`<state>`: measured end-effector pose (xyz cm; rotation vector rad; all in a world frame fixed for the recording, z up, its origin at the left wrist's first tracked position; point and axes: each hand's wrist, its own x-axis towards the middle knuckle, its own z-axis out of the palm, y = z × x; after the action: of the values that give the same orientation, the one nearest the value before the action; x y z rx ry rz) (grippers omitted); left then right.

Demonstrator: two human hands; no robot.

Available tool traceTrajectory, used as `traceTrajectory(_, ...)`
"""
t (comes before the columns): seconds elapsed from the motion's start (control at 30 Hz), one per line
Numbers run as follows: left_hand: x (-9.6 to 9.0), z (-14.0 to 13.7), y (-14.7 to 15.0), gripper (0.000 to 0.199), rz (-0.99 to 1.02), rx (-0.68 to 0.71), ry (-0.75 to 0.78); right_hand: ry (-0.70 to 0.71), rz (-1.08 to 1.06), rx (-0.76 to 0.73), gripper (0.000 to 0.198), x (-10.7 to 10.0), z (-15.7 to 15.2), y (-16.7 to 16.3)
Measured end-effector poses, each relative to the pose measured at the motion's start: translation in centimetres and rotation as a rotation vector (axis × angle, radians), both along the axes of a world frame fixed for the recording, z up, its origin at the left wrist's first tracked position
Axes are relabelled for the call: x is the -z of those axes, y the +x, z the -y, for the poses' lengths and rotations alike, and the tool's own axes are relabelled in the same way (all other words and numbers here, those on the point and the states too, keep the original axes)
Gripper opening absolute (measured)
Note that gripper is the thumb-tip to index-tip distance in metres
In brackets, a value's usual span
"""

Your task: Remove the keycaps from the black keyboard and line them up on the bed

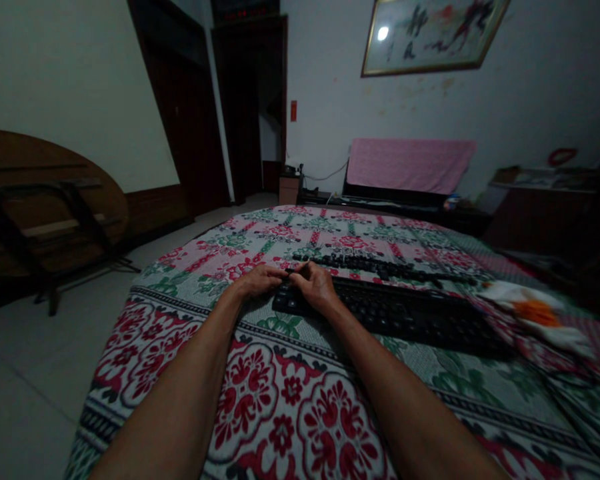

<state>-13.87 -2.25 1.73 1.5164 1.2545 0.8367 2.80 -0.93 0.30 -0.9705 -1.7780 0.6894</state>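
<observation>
A black keyboard (410,313) lies at a slant across the patterned cloth (280,393). My left hand (263,281) is just off its left end, fingers drawn together and reaching toward my right hand. Over the keyboard's left corner, my right hand (316,285) is closed in a pinch. A small dark piece shows at the meeting fingertips; it is too small and dim to name, and which hand grips it is unclear. Behind the keyboard, several small black pieces that look like loose keycaps (353,261) lie in a long strip.
A white cloth or paper with an orange patch (537,313) lies right of the keyboard, near dark cables (565,393). A folded round table (45,200) leans at the left wall. A pink cloth (410,163) covers something at the back.
</observation>
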Motion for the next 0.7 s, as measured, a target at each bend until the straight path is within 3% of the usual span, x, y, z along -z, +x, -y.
traceTrajectory(0.23, 0.4, -0.2, -0.2, 0.035, 0.019, 0.047, 0.022, 0.121, 0.083, 0.020, 0.012, -0.1, 0.6, 0.0)
traceTrajectory(0.43, -0.1, 0.2, 0.0, 0.031, -0.033, 0.048, 0.049, 0.250, 0.240, -0.141, 0.006, -0.7, 1.0, 0.4)
traceTrajectory(0.7, -0.3, 0.2, 0.2, 0.010, 0.029, 0.045, 0.062, 0.321, 0.418, -0.148, 0.005, -1.4, 2.1, -0.2)
